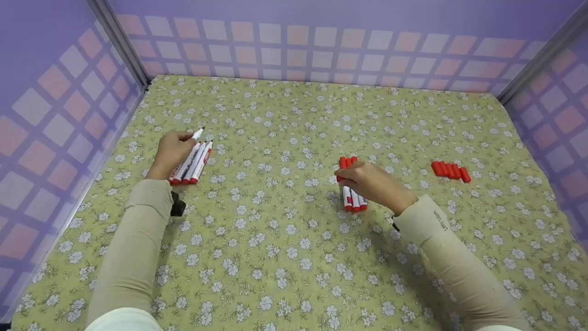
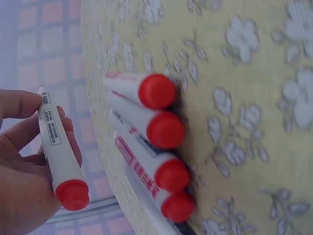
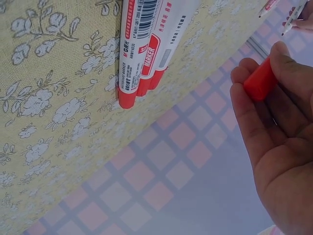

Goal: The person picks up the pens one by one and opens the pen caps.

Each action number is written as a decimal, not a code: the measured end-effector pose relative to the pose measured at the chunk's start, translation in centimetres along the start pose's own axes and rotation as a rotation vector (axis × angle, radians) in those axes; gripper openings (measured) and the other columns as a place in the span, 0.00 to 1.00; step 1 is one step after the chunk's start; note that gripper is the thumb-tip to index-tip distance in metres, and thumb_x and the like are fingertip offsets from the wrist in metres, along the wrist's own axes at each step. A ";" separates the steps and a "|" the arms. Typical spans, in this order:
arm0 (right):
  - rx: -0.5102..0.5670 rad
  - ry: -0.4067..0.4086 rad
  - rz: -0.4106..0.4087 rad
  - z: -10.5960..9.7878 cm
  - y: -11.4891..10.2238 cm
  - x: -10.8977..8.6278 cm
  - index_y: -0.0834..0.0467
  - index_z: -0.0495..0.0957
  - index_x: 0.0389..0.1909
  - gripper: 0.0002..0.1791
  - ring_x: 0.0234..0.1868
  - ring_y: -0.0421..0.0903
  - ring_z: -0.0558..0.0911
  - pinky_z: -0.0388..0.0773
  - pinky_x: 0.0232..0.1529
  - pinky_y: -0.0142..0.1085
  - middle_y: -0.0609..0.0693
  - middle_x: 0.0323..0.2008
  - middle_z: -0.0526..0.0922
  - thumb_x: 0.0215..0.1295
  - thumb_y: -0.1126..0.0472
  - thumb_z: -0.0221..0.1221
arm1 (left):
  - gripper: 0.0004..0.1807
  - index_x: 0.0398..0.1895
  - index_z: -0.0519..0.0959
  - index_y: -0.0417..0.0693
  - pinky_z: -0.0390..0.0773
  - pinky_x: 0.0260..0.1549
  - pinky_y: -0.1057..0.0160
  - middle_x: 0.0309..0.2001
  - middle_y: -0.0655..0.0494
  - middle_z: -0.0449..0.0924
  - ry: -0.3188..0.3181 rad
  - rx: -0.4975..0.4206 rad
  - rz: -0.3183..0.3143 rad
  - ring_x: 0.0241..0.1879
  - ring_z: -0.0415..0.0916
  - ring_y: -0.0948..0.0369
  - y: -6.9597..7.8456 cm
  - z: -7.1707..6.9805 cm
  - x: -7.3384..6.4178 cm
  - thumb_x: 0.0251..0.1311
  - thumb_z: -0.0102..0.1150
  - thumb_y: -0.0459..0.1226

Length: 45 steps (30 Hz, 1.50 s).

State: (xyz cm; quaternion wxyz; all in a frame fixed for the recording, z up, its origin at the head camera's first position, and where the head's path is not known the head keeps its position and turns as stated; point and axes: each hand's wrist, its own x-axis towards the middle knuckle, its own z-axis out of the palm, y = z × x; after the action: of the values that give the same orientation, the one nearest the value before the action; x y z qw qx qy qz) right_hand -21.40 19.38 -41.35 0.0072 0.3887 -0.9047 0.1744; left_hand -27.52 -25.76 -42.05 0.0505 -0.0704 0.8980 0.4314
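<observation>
Nearest, two beige sleeves reach in over a yellow-green floral cloth, with a small black object at the left cuff; just ahead, three markers lie side by side on the cloth, white in the body and red at both ends; over them is the right hand, its thumb and fingers pinching a red cap, which the right wrist view shows apart from the markers; well off to the right on the cloth, a short row of loose red caps lies close together.

Over on the left, four uncapped markers lie in a row, red ends toward the person and tips pointing away; the left hand is just above this row and grips an uncapped marker between thumb and fingers, its dark tip angled up and away, its red end toward the wrist; the two hands are well apart; farthest back, beyond the cloth's edge, stands a purple wall with pink and white squares, between grey corner posts.
</observation>
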 end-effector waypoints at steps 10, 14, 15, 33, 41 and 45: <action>0.007 -0.028 0.024 0.0 0.0 -0.2 0.64 0.83 0.49 0.13 0.34 0.45 0.86 0.82 0.33 0.34 0.58 0.40 0.87 0.63 0.67 0.60 | 0.26 0.68 0.66 0.36 0.69 0.32 0.67 0.60 0.34 0.72 0.041 0.051 -0.023 0.36 0.70 0.60 -2.0 -1.2 -0.1 0.71 0.39 0.39; 0.006 -0.036 0.027 0.0 0.0 -0.2 0.64 0.83 0.48 0.13 0.34 0.45 0.85 0.82 0.33 0.34 0.57 0.39 0.87 0.64 0.67 0.60 | 0.25 0.67 0.65 0.34 0.69 0.38 0.63 0.62 0.33 0.70 0.061 0.083 -0.048 0.45 0.70 0.55 -2.7 -1.5 0.0 0.71 0.37 0.37; 0.005 -0.038 0.027 0.0 0.0 -0.2 0.64 0.83 0.48 0.13 0.34 0.45 0.85 0.82 0.33 0.34 0.57 0.39 0.87 0.64 0.67 0.60 | 0.25 0.67 0.65 0.33 0.68 0.37 0.62 0.63 0.33 0.69 0.066 0.090 -0.050 0.43 0.70 0.54 -2.8 -1.6 0.0 0.70 0.37 0.36; 0.013 -0.057 0.041 0.2 0.1 -0.4 0.64 0.83 0.48 0.13 0.35 0.45 0.85 0.81 0.32 0.34 0.57 0.40 0.86 0.63 0.68 0.61 | 0.23 0.63 0.65 0.28 0.71 0.45 0.52 0.56 0.27 0.70 0.054 0.141 -0.134 0.49 0.71 0.43 -4.5 -2.0 -0.7 0.72 0.43 0.36; 0.022 -0.060 0.039 0.2 0.2 -0.5 0.64 0.83 0.49 0.14 0.33 0.44 0.84 0.80 0.30 0.32 0.57 0.40 0.86 0.63 0.67 0.60 | 0.22 0.60 0.69 0.28 0.71 0.41 0.51 0.55 0.27 0.71 0.070 0.185 -0.126 0.45 0.70 0.44 -4.9 -2.0 -0.7 0.70 0.41 0.35; 0.024 -0.060 0.040 0.2 0.2 -0.5 0.64 0.83 0.49 0.14 0.32 0.43 0.84 0.80 0.30 0.32 0.57 0.39 0.87 0.63 0.67 0.61 | 0.22 0.59 0.70 0.27 0.70 0.51 0.43 0.57 0.26 0.70 0.070 0.198 -0.115 0.53 0.70 0.39 -5.1 -2.0 -0.7 0.70 0.41 0.35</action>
State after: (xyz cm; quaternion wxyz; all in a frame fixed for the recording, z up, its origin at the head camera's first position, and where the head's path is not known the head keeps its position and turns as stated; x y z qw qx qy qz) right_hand -21.15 19.80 -41.65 -0.0282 0.3757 -0.9099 0.1734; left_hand -26.01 -30.41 -44.64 0.0504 -0.1315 0.9320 0.3341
